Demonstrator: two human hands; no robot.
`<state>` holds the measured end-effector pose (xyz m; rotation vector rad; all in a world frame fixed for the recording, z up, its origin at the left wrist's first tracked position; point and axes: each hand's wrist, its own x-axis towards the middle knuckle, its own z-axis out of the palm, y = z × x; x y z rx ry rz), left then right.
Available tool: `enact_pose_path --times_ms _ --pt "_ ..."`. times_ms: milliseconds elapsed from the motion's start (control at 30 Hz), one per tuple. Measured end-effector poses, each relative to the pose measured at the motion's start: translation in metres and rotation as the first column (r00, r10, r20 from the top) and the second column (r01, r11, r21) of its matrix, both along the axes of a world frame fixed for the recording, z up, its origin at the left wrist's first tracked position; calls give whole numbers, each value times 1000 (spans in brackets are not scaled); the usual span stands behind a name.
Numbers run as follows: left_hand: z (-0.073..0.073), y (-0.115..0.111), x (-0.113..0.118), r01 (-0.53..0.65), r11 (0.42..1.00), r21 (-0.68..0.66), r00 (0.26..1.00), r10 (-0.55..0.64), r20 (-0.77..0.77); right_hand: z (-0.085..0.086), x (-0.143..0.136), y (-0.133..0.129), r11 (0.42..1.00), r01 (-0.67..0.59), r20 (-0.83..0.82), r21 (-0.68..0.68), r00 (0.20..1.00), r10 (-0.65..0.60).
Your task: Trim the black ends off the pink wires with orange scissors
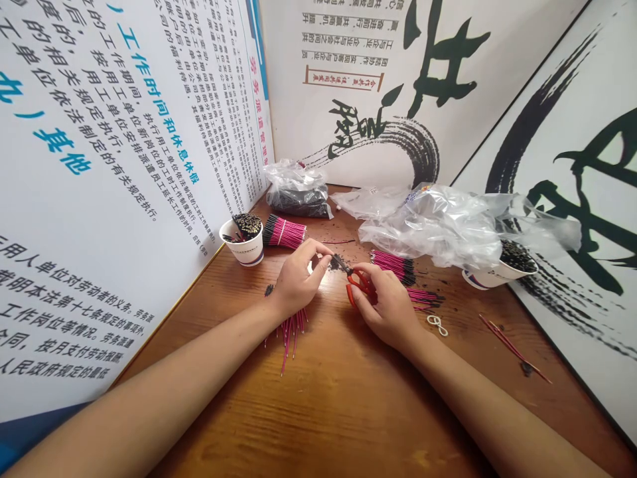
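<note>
My right hand [391,305] is closed around red-handled scissors [365,284], whose dark blades point up and left toward the fingertips of my left hand. My left hand [298,273] pinches thumb and forefinger together beside the blade tips; whatever small thing is in the pinch is too small to make out. Tiny black clippings [338,265] lie on the table under the blades. Loose pink-red wires [293,326] with bright tips spread out below my left wrist, partly hidden by it. A bundle of pink wires with black ends [393,264] rests just beyond my right hand, beside a looser bunch [424,297].
A paper cup [243,251] of black pieces and a banded wire bundle [284,232] stand at left. Behind are a bag of black items [300,199] and crumpled clear plastic [432,226] over another cup [497,275]. White cord [437,324] and stray red wires [515,348] lie right. Printed panels enclose the table.
</note>
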<state>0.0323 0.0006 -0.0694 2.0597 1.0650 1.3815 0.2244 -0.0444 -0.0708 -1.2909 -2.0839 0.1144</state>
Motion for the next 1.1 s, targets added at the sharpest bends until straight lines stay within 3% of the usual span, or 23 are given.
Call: enact_pose_path --times_ms 1100 --pt "0 0 1 -17 997 -69 1000 18 16 -2 1 1 997 -51 37 62 998 49"
